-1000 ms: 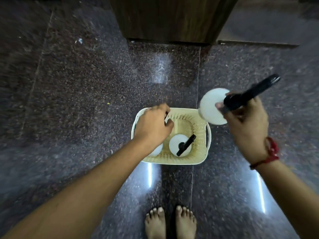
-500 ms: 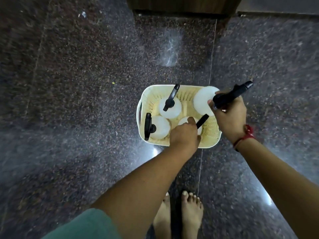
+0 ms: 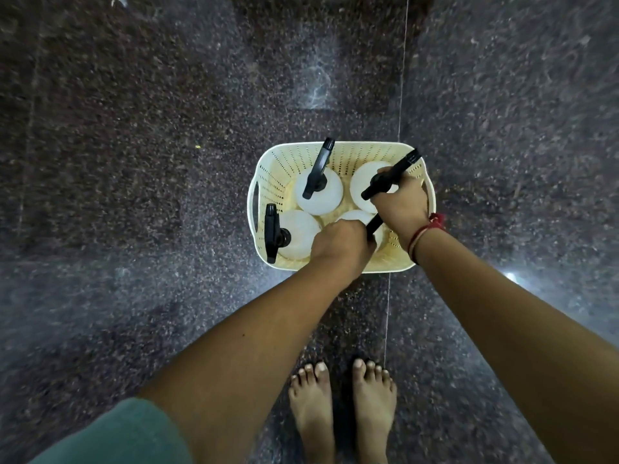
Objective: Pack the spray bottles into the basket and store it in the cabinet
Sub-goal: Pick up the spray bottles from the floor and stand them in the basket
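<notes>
A cream perforated basket (image 3: 268, 169) stands on the dark floor in front of me. Several white spray bottles with black trigger heads stand upright in it. One bottle (image 3: 326, 199) is at the back left, another (image 3: 298, 234) at the front left. My right hand (image 3: 400, 204) is shut on the black head of the back-right bottle (image 3: 363, 184), which sits inside the basket. My left hand (image 3: 341, 244) is closed on the front-right bottle (image 3: 355, 216), mostly hiding it.
The floor (image 3: 134, 162) is dark speckled polished stone with tile seams. My bare feet (image 3: 341, 403) stand just behind the basket. A dark strip, the foot of a wooden cabinet (image 3: 321, 1), shows at the top edge.
My right hand has lowered its bottle from beside the basket into the back-right corner. My left hand shifted from the left bottles to the front-right one. The view has tilted down.
</notes>
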`<state>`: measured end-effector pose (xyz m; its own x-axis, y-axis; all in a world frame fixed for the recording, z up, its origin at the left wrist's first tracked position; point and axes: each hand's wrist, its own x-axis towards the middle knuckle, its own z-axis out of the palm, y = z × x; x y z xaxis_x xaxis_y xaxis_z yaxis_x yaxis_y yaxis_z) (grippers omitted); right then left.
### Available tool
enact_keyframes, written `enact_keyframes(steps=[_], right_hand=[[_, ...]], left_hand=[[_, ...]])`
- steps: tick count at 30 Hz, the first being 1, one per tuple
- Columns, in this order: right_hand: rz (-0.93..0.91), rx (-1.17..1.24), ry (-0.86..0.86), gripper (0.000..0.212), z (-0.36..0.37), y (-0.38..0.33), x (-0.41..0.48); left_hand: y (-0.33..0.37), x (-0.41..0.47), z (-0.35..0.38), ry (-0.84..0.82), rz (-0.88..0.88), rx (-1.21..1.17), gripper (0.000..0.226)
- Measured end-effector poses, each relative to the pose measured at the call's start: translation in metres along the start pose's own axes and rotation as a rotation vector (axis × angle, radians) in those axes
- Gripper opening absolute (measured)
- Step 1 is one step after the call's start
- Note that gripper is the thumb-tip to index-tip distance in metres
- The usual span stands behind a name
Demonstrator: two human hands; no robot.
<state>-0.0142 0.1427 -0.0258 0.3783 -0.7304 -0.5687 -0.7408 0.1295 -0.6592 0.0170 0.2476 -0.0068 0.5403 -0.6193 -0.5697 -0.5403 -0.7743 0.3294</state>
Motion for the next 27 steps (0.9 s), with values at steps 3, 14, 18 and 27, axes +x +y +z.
enact_keyframes(steps=[3, 14, 18, 27], right_hand=[[0.129, 0.087, -0.088, 0.036, -0.003, 0.003, 0.007], [0.184, 0.135, -0.134, 0.061, -0.011, 0.013, 0.008], [0.157, 0.106, 0.025, 0.050, -0.020, 0.007, -0.029], [-0.063, -0.376, -0.052, 0.059, 0.008, 0.003, -0.089]], left_hand=[[-0.009, -0.003, -0.005, -0.034, -0.002, 0.007, 0.032], [-0.025, -0.011, -0.004, -0.099, -0.060, -0.079, 0.044], [-0.025, -0.030, -0.023, -0.079, -0.010, 0.164, 0.065], [-0.077, -0.048, -0.071, 0.296, -0.354, 0.044, 0.075]])
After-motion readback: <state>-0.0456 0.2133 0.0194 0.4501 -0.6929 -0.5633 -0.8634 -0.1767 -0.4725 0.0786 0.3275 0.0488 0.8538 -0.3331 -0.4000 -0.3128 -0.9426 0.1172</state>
